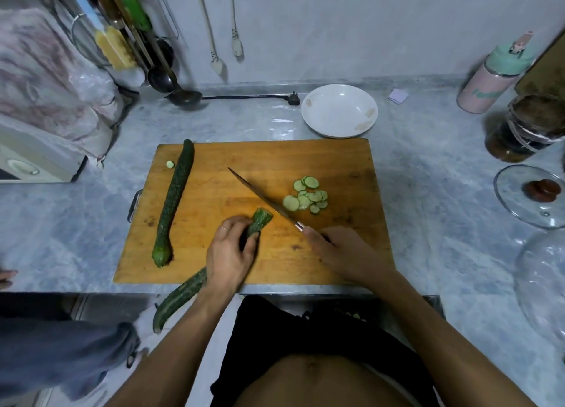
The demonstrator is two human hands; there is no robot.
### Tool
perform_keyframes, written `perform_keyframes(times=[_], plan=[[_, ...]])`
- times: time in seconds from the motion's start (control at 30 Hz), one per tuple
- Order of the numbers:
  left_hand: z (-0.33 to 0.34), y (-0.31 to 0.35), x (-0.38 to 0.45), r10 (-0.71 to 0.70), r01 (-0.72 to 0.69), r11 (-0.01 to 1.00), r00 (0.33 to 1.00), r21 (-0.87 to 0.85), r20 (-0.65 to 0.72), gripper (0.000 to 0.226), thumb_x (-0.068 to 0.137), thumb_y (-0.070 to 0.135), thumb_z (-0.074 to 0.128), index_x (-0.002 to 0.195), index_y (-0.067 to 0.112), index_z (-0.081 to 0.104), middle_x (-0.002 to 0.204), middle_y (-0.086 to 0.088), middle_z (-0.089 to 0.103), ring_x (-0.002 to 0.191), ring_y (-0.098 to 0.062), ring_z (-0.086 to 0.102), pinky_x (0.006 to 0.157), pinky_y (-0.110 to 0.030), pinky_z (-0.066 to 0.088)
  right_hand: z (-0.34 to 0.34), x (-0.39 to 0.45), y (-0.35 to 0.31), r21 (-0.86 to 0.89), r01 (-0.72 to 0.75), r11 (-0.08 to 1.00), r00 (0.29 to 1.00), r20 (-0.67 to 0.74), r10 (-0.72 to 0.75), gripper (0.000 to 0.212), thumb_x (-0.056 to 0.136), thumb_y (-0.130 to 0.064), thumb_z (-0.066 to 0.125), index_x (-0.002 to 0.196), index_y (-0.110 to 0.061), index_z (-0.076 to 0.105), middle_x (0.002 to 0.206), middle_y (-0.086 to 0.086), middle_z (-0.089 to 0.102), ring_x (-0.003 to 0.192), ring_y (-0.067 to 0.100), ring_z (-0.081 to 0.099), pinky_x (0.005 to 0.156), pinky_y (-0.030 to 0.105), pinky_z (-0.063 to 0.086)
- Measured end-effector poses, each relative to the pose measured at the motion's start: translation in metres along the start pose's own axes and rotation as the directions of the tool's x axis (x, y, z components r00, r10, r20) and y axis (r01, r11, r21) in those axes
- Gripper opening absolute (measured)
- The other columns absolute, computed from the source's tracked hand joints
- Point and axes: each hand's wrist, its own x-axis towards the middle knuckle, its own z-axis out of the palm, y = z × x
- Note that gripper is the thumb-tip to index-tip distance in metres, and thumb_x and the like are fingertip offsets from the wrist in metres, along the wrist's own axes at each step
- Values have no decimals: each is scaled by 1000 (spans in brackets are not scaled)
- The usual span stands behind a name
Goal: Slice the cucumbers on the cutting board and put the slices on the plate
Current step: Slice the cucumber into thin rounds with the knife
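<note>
A grey marble counter (428,177) fills mid-frame, bearing a wooden cutting board (336,162), white plate (339,111) behind it, glass lid (519,205) at right.

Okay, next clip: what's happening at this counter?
A person is slicing a cucumber on a wooden cutting board. The left hand grips the cucumber, whose uncut end hangs over the board's near edge. The right hand holds a knife beside the cut end. A pile of slices lies right of the blade. A second, whole cucumber waits on the board's left. The white plate beyond holds no slices.
</note>
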Motion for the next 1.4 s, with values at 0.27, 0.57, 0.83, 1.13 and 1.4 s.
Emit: perform_keyframes(times=[0.27, 0.57, 0.83, 1.13, 1.4], plan=[[16, 2, 0, 134, -131, 967, 991, 219, 4, 38, 95, 20, 59, 131, 29, 60, 138, 4, 57, 102, -24, 65, 73, -35, 55, 5, -1, -17, -135, 36, 990, 998, 55, -28, 70, 101, -59, 29, 77, -3, 64, 72, 13, 66, 69, 26, 63, 69, 42, 51], [23, 3, 3, 87, -92, 958, 996, 271, 30, 41, 92, 18, 51, 129, 31, 61, 139, 5, 57, 99, -26, 61, 68, -34, 52, -6, -11, -22, -175, 87, 981, 995, 65, -77, 71, 101, -58, 26, 94, -3, 71, 65, 10, 60, 59, 21, 57, 58, 35, 43], [21, 9, 3, 70, -65, 972, 997, 227, -15, 39, 88, 17, 52, 122, 30, 68, 132, 6, 63, 100, -22, 66, 63, -32, 55, -1, -15, -23, -132, 30, 991, 999, 31, -26, 65, 101, -56, 29, 97, -7, 71, 69, 7, 62, 63, 18, 59, 61, 34, 46], [27, 3, 2, 51, -38, 972, 997, 231, -50, 34, 87, 18, 55, 115, 26, 73, 126, 2, 67, 99, -22, 68, 63, -32, 56, 1, -17, -21, -93, 2, 996, 999, 40, 1, 60, 102, -55, 32, 73, -11, 60, 60, 0, 51, 56, 14, 50, 57, 30, 39], [25, 9, 2, 34, -19, 972, 997, 232, -63, 35, 85, 20, 53, 112, 25, 74, 125, 1, 68, 98, -23, 69, 63, -32, 55, 1, -15, -23, -100, -27, 995, 998, 59, 33, 56, 102, -54, 31, 67, -15, 49, 65, 1, 51, 58, 14, 49, 56, 30, 35]])
